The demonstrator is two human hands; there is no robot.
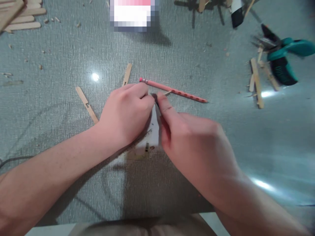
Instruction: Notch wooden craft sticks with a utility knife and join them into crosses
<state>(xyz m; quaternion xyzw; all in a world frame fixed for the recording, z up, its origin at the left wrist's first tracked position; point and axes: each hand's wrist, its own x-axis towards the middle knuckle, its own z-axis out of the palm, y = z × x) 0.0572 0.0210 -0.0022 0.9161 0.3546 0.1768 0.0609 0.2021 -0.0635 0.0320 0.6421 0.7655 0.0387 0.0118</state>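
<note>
My left hand [128, 111] is closed, knuckles up, close to the table. Whatever its fingers hold is hidden beneath them. Beside it, my right hand [194, 141] is closed with the thumb pressed near a small dark piece [154, 97], whose kind I cannot make out. A thin wooden tip [167, 93] shows past the right thumb; which hand holds it is unclear. Below the hands lies a clear ruler [137, 152], partly covered. A notched craft stick [86, 104] lies left of my left hand, and another craft stick [127, 72] shows beyond it.
A pink pencil [177, 91] lies just past my hands. Teal-handled pliers [283, 52] and broken stick pieces [257, 82] lie at the right. More craft sticks [27, 19] are piled at the upper left, near scattered wood bits. A blurred-out object [131, 14] stands at the top.
</note>
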